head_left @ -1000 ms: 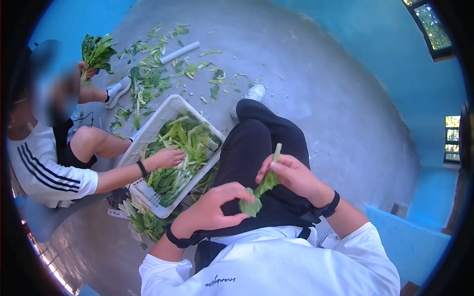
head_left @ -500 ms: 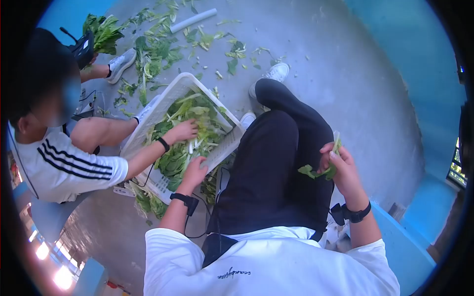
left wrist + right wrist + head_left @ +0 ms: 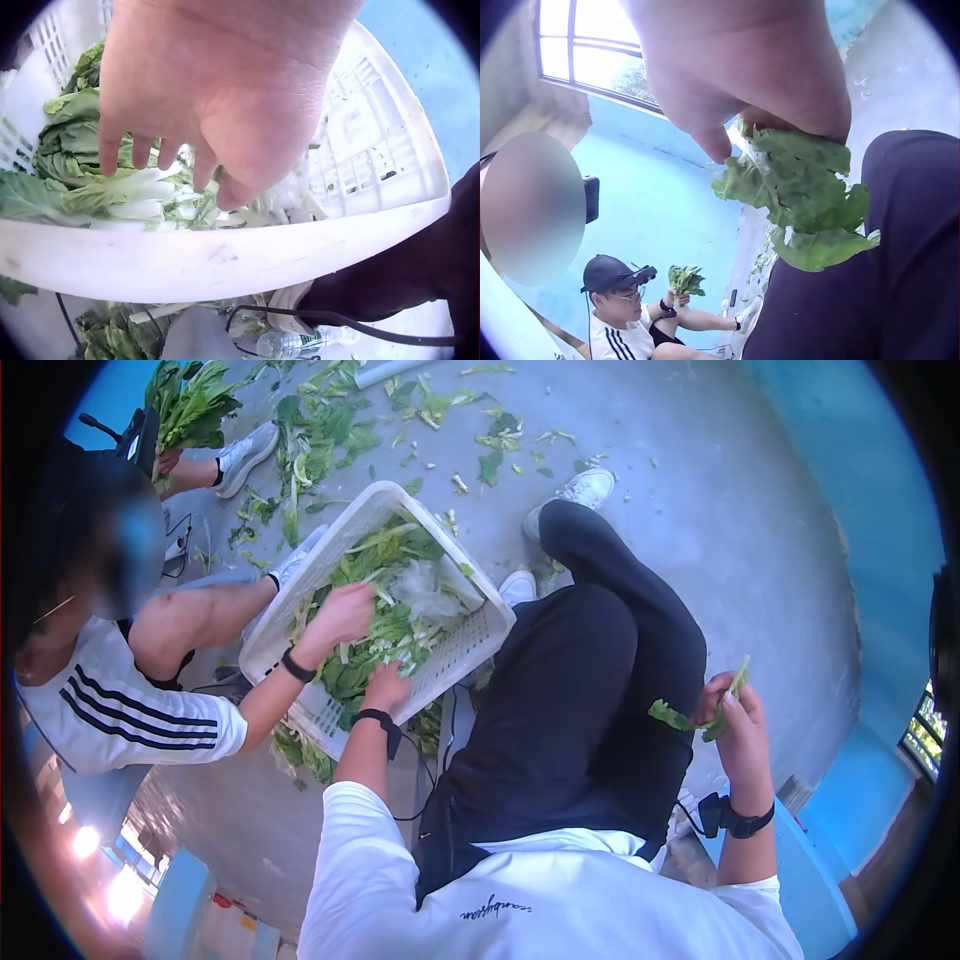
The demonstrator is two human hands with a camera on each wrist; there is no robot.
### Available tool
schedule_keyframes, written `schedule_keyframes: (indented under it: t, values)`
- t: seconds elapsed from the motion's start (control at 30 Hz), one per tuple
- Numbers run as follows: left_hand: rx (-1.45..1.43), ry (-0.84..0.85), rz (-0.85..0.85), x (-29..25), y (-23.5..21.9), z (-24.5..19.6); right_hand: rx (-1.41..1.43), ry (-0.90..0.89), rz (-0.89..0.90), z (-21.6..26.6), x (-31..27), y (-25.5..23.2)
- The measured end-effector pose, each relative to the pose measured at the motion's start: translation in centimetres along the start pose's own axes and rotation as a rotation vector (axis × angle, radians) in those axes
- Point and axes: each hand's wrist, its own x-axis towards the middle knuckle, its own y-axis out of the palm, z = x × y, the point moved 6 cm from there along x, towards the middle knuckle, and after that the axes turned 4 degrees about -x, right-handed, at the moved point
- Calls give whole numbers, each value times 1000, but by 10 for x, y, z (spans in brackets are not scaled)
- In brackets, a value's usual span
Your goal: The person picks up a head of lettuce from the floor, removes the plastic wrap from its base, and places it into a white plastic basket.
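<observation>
In the head view, my left hand (image 3: 388,685) reaches over the near edge of a white plastic basket (image 3: 480,622) filled with leafy greens (image 3: 350,675). The left wrist view shows its fingers extended downward over pale stalks (image 3: 146,199), nothing visibly gripped. Away to the right, beside my knee, my right hand (image 3: 742,730) pinches a leafy green (image 3: 672,713) by its stalk. Its torn, ragged leaf (image 3: 810,195) hangs below the fingers in the right wrist view. Another person's hand (image 3: 345,612) is also in the basket, just beyond my left hand.
Seated at left, the other person holds a bunch of greens (image 3: 190,405). Clear plastic (image 3: 425,582) lies among the basket's greens. Loose leaves (image 3: 330,435) litter the floor. A black cable (image 3: 360,330) and a plastic bottle (image 3: 300,343) lie below the basket.
My left hand has left the leaf over my lap and moved left into the basket. My right hand has carried the leafy green outward to the right.
</observation>
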Motion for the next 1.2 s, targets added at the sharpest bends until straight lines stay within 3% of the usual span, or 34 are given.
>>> schedule_keyframes:
  t: [0.33,0.43,0.7,0.87,0.97,1.1,1.2]
  values:
    - [64,-132,1,15,-1,-6,-45,-4,7,1,8,-1]
    - [104,-99,90,28,15,15,-66,-6,7,5,8,0]
    - [-56,138,-86,31,-17,8,-61,-50,-11,5,7,-3]
    - [-289,234,-178,-15,-18,12,-75,-48,-1,12,-10,1]
    - [-527,221,-209,-46,-43,-13,-44,-99,53,6,-22,3]
    - [-844,415,-155,-100,-62,-54,80,-58,126,-1,-54,15]
    - [-975,646,-74,-170,-73,-111,-64,-28,172,-7,-79,28]
